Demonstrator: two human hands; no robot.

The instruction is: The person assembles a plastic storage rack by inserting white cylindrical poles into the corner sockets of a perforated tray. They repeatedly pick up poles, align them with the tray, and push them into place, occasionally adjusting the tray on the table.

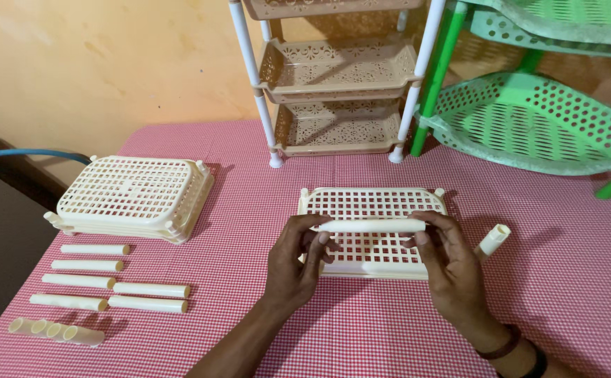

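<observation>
Two hands hold a cream plastic tube level above an upturned lattice tray.
The left hand (pixel 293 262) and right hand (pixel 452 262) pinch the tube (pixel 372 225) by its ends over the tray (pixel 372 204) on a pink checked table (pixel 249 203). Stacked trays (pixel 134 192) sit upside down, holding nothing; loose tubes (pixel 109 283) lie near them.

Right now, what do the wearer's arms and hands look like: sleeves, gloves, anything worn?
Both hands are bare, no gloves. The left hand and its forearm show no sleeve, ring or band. The right hand has two bands at the wrist: a thin reddish-brown one and a darker one behind it. No sleeves in view.
</observation>
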